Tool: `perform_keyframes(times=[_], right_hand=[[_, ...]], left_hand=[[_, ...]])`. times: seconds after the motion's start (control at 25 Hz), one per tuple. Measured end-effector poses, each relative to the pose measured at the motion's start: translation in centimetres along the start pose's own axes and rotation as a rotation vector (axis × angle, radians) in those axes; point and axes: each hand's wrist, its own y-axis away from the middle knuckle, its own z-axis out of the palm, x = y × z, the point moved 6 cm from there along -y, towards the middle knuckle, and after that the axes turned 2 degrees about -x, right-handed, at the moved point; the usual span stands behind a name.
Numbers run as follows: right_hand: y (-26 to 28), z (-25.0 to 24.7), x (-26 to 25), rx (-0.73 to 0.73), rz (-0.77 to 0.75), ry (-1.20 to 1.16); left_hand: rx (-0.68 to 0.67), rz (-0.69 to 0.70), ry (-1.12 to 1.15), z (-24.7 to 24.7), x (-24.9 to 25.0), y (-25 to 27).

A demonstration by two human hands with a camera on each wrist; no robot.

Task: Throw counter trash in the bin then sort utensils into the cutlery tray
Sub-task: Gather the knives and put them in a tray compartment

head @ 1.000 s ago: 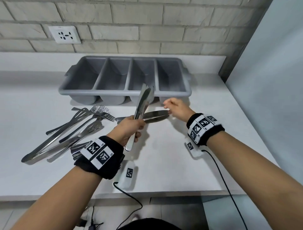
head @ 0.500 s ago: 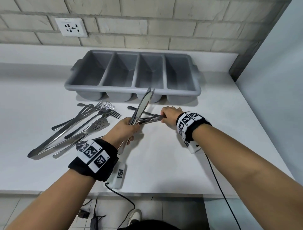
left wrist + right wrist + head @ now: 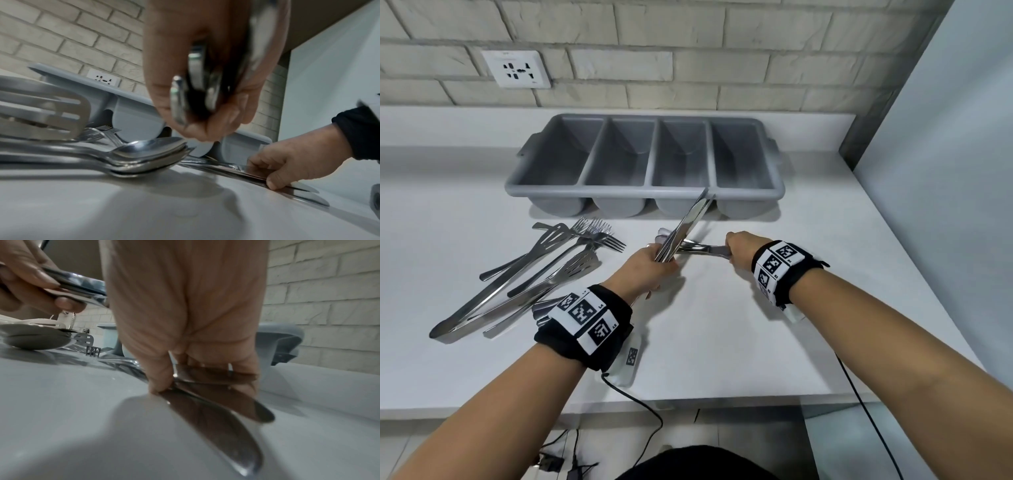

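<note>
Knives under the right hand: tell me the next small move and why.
Probably lift them off the counter and join them to the bundle in the left hand. The right hand already pinches the knives on the counter, the left hand grips other knives upright, and the cutlery tray looks empty.
</note>
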Motion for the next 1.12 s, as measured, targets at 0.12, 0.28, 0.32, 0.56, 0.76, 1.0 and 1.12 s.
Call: perform_keyframes(times=[0.12,0.28,0.32,0.56,0.76,1.0,1.12], right_hand=[[1.6,0.0,1.9,0.033,0.025,0.053],[4.4,-3.1,3.9,0.183,-0.004,0.291],[5.0,-4.1,4.0,0.203,-0.037,0.399],[9.7,-9.1,1.1,0.501,-0.335,0.718],[10.6,-9.7,0.0,0.544,-0.435,0.700],[8.3,-9.0,0.1,0.470,-0.452,0.775],[7.6,-9.0,-0.3,0.432,-0.426,0.699]], left_hand=[[0.008,0.058,-0.124,0.7,1.5,-0.2],[0.064,0.164,-0.346,1.2,4.3,-1.0],[0.074,0.181,-0.360,1.4,5.2,-1.2],[-0.091,0.247,-0.459,3.2,8.6,-2.7],[-0.458,0.197,0.108,6.0,7.5,-2.0],[-0.498,0.078,0.453,6.9,5.9,0.0],[-0.467,0.074,0.573,6.8,5.4,0.2]])
